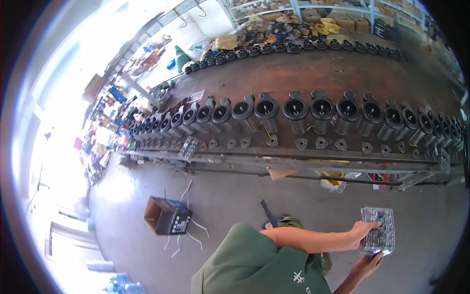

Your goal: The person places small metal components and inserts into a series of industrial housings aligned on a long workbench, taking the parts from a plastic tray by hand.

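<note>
A clear plastic tray (387,234) with a grid of compartments is held out over the floor at the lower right. My left hand (362,235) grips its near left side, a finger reaching over its face. Below that, my right hand (368,266) is closed on the tray's lower edge. Small shiny shapes show in the compartments, too small to name. The tray is apart from the workbench (313,153), where a long row of black-topped metal cylinders (296,109) stands upright. Small flat metal flanges (321,142) lie in a line in front of them.
Another clear tray (189,147) rests at the bench's front edge. Black round parts (293,47) line the bench's far side. An open cardboard box (169,216) with white straps sits on the floor at the left. Blue bottles (122,283) stand at the lower left.
</note>
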Tool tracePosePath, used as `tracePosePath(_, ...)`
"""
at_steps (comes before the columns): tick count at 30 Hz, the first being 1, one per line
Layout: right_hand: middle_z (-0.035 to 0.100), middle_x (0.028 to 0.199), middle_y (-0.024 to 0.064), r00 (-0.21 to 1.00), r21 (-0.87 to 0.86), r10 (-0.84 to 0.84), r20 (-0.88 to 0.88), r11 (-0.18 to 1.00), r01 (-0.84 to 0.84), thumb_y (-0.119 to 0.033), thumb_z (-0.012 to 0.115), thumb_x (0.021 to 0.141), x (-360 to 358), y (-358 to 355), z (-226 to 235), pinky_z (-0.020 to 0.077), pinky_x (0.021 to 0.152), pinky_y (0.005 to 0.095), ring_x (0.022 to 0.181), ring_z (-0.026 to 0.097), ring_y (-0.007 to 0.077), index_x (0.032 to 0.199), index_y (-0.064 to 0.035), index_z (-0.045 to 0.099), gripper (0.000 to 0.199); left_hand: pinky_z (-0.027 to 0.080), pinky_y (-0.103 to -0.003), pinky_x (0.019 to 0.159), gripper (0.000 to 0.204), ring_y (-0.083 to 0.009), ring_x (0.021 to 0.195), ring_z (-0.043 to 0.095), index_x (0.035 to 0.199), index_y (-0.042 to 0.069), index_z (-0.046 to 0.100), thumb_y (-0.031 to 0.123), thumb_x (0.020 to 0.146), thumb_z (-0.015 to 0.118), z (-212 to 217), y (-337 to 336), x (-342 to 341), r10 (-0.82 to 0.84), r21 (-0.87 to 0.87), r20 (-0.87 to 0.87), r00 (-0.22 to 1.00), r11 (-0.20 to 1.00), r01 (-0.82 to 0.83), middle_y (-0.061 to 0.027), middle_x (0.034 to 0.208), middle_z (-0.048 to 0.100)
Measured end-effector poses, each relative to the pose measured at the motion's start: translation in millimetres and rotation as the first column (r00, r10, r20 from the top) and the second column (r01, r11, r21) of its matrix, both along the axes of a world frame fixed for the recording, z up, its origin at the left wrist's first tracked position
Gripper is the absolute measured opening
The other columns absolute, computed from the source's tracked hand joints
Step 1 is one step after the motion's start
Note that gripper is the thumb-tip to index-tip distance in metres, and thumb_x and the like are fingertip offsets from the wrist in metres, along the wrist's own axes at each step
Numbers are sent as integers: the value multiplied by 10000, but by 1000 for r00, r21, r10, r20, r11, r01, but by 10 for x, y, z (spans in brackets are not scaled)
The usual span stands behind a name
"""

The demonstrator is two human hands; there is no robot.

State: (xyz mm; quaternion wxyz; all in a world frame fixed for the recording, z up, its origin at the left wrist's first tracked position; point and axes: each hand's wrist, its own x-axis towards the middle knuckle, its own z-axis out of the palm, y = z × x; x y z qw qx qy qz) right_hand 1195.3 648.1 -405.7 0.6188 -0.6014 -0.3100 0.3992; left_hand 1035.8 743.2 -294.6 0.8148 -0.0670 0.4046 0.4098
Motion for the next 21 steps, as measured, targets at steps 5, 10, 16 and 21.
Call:
tracePosePath(5,573,1281,118,778,106,251,-576,967,-233,-272,572,1064,1294,698,384,488,899,309,1059,566,184,1369,17,520,424,618,-415,877,327,-230,987,738,1183,6,632,213,944,713,316,366,1115,153,0,38,988,988,-153,-111,1073,737)
tracePosePath(10,590,1142,31,876,170,302,-376,952,-255,-233,553,1073,2508,1003,468,466,778,259,922,525,99,1308,-40,563,304,612,-395,863,269,-214,970,733,1167,24,631,222,986,650,335,686,2278,109,-2,114,987,994,-109,-95,1107,729)
tracePosePath(16,604,1015,14,939,292,322,-122,916,-276,-177,552,1063,3826,1233,724,455,765,244,877,527,82,1100,-13,603,176,592,-406,920,267,-243,980,738,1155,30,657,234,987,619,232,1046,3709,-79,-10,274,959,996,85,-115,1078,750)
tracePosePath(21,609,1054,43,990,462,130,-60,883,-88,-82,532,1031,4976,1292,591,470,782,246,929,550,94,1122,-19,592,126,588,-412,926,253,-251,968,733,1150,33,668,224,992,619,201,1451,5054,-302,47,343,889,951,305,-114,1073,746)
